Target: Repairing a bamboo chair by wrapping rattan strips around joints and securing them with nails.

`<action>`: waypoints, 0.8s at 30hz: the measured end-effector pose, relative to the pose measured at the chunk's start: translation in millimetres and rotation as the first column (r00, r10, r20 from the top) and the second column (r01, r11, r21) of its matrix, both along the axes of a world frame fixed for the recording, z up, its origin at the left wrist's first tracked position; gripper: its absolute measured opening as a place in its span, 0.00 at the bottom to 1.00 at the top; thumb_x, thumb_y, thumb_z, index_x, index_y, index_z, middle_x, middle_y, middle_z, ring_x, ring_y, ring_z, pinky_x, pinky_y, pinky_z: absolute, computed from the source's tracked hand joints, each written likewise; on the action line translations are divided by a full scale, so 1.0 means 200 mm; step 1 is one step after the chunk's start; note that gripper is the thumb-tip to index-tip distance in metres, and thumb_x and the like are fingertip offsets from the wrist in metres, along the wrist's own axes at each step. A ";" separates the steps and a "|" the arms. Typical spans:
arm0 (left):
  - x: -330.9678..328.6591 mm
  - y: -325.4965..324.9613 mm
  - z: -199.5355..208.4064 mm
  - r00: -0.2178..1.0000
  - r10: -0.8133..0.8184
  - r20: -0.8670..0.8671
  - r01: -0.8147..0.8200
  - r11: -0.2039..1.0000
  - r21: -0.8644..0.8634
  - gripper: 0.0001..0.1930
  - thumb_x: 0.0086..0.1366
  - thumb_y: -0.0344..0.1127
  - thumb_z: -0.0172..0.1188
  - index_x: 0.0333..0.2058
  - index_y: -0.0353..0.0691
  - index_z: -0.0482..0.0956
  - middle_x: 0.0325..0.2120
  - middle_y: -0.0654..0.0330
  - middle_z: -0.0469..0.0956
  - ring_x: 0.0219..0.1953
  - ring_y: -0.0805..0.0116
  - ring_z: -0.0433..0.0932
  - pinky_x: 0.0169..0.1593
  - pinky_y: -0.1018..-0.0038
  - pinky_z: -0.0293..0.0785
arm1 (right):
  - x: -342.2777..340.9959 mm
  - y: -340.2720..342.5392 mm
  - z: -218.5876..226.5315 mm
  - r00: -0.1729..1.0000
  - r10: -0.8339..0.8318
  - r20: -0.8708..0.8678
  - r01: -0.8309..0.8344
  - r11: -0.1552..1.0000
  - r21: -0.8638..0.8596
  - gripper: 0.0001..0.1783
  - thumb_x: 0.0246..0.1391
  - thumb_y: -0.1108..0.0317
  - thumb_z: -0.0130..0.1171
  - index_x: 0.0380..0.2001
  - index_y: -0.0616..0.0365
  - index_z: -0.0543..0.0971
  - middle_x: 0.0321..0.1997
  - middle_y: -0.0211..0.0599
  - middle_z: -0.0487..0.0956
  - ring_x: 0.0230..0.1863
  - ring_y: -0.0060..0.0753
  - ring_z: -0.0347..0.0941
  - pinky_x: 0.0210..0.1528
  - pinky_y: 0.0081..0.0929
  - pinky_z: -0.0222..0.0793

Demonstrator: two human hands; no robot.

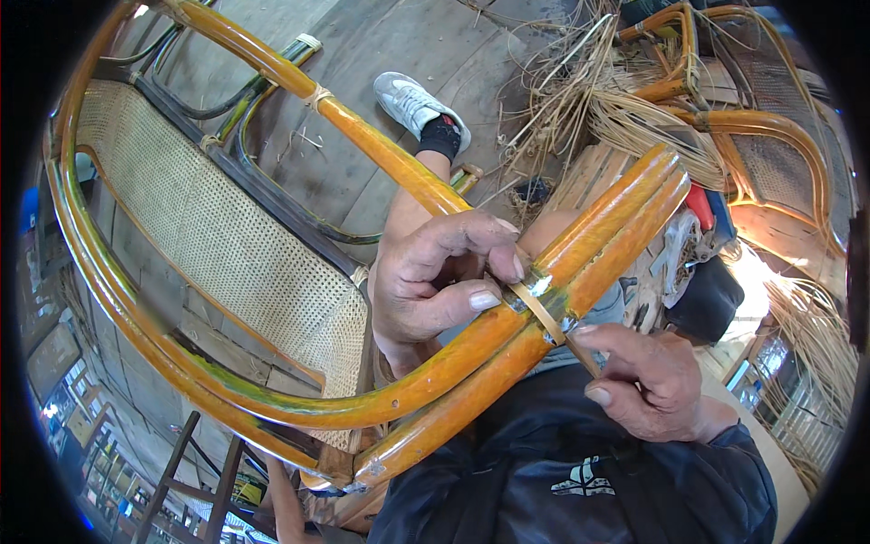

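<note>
Pale strip (540,313), one: across paired orange cane poles (476,349), right of centre | right hand (657,381): gripping near end | left hand (417,281): curled beside far end, grip unclear | woven cane panel (263,258): left

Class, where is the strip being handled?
Right of centre in the head view, the strip crosses the paired orange poles between left hand and right hand.

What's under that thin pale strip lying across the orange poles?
Under the strip are two orange poles, side by side, with a greenish patch showing beside it. The stretch of surface directly beneath the strip is covered, so it can't be seen.
</note>
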State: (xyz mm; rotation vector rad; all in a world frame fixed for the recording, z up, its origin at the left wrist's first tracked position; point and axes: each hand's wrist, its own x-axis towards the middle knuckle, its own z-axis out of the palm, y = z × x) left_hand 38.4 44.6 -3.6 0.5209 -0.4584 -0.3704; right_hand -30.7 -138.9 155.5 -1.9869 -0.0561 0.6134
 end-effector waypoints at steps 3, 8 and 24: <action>0.01 0.01 -0.01 0.994 0.036 0.102 -0.046 0.994 0.097 0.23 0.53 0.21 0.54 0.49 0.24 0.63 0.31 0.49 0.72 0.37 0.62 0.72 0.43 0.67 0.70 | 0.00 0.02 -0.01 0.996 0.083 -0.024 -0.084 0.996 -0.023 0.27 0.50 0.69 0.58 0.53 0.64 0.65 0.12 0.32 0.71 0.15 0.29 0.70 0.20 0.22 0.62; 0.02 0.02 0.00 0.997 0.041 0.064 -0.047 0.995 0.091 0.22 0.55 0.19 0.55 0.50 0.26 0.65 0.34 0.54 0.72 0.37 0.69 0.74 0.42 0.77 0.71 | 0.05 0.06 0.02 0.968 0.089 -0.236 -0.107 0.992 -0.062 0.34 0.49 0.71 0.57 0.59 0.62 0.57 0.12 0.33 0.69 0.15 0.31 0.69 0.22 0.22 0.62; 0.00 0.02 0.01 0.996 -0.079 0.030 0.078 0.997 0.027 0.20 0.58 0.19 0.53 0.50 0.27 0.62 0.35 0.57 0.69 0.39 0.74 0.69 0.43 0.79 0.67 | 0.03 0.09 0.00 0.982 0.132 -0.135 -0.143 0.987 -0.073 0.34 0.49 0.74 0.56 0.59 0.62 0.57 0.10 0.35 0.65 0.12 0.34 0.66 0.18 0.24 0.59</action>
